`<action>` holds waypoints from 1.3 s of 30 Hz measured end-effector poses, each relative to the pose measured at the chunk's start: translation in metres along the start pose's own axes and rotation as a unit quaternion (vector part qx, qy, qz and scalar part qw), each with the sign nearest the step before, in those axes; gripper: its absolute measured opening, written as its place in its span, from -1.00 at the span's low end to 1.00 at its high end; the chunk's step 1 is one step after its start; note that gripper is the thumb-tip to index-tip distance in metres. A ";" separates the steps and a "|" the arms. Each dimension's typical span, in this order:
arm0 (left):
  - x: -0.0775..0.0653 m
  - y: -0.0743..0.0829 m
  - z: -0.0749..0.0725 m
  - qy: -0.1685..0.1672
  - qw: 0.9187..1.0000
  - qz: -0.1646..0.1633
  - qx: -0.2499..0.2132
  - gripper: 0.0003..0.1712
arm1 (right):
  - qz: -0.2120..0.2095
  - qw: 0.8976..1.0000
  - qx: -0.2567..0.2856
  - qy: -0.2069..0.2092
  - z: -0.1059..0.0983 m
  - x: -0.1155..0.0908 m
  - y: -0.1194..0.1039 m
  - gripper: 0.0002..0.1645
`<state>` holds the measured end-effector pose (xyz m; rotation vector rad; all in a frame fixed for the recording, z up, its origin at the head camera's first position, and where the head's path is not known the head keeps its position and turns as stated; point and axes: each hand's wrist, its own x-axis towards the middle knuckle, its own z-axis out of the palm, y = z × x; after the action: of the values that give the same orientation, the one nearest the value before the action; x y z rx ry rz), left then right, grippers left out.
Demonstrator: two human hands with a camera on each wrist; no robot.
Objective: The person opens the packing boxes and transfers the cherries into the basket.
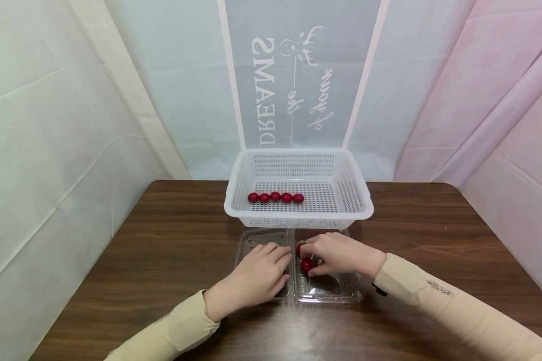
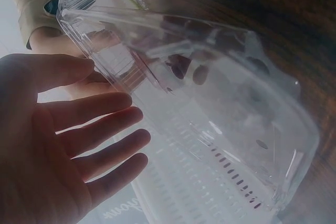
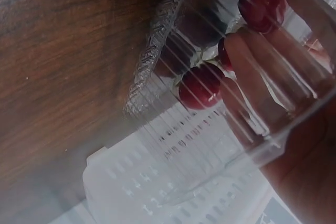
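A clear plastic clamshell box (image 1: 318, 292) lies opened out on the table, its two halves side by side. My right hand (image 1: 339, 252) reaches into the right half, thumb and fingertips pinching a cherry tomato (image 3: 262, 9), round and dark red with a green stem. Another cherry tomato (image 3: 201, 86) sits by the fingers inside the box; more dark round shapes show blurred through the ribbed wall. My left hand (image 1: 258, 275) lies over the left half, fingers extended toward the middle fold and holding nothing. Part of that half is hidden under the hand.
Just behind the box stands a white perforated basket (image 1: 298, 215), with several cherry tomatoes (image 1: 275, 196) in a row on its floor. The brown wooden table (image 1: 176, 235) extends on both sides. Pale curtains (image 1: 162, 100) hang around it.
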<state>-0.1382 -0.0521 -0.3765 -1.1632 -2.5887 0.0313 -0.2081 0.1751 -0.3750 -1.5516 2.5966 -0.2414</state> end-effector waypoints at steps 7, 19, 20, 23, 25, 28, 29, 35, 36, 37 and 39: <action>0.000 0.001 -0.001 -0.002 1.000 -0.001 0.000 -0.58 | 0.007 1.000 0.002 -0.008 0.004 -0.002 -0.002 -0.69; -0.001 0.001 -0.001 -0.006 1.000 -0.003 0.003 -0.58 | 0.003 1.000 0.022 -0.009 0.007 -0.007 0.000 -0.71; -0.001 0.001 -0.001 -0.006 1.000 -0.002 0.004 -0.58 | 0.004 1.000 0.026 -0.009 0.006 -0.007 0.000 -0.71; -0.001 0.001 -0.001 -0.004 1.000 -0.003 0.004 -0.58 | 0.010 0.999 0.032 -0.007 0.006 -0.008 0.001 -0.69; -0.001 0.001 -0.002 -0.005 1.000 -0.004 0.004 -0.59 | 0.015 0.999 0.034 -0.006 0.005 -0.009 0.001 -0.68; -0.001 0.001 -0.003 -0.008 1.000 -0.005 0.003 -0.58 | 0.017 0.999 0.036 -0.005 0.005 -0.009 0.002 -0.68; -0.001 0.001 -0.003 -0.009 1.000 -0.005 0.002 -0.58 | 0.017 0.999 0.036 -0.005 0.005 -0.009 0.002 -0.68; 0.000 0.002 -0.003 -0.010 1.000 -0.006 0.001 -0.58 | 0.019 0.999 0.045 0.000 0.006 -0.011 0.003 -0.66; 0.000 0.002 -0.003 -0.010 1.000 -0.007 0.001 -0.58 | 0.020 0.999 0.049 0.001 0.006 -0.011 0.003 -0.66; -0.001 0.002 -0.003 -0.010 1.000 -0.007 0.000 -0.58 | 0.021 0.998 0.052 0.003 0.006 -0.012 0.003 -0.66; 0.000 0.002 -0.003 -0.009 1.000 -0.007 0.000 -0.58 | 0.027 0.998 0.057 0.004 0.005 -0.013 0.003 -0.66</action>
<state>-0.1357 -0.0513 -0.3743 -1.1493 -2.6126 0.0391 -0.2035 0.1872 -0.3805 -1.4430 2.5780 -0.3848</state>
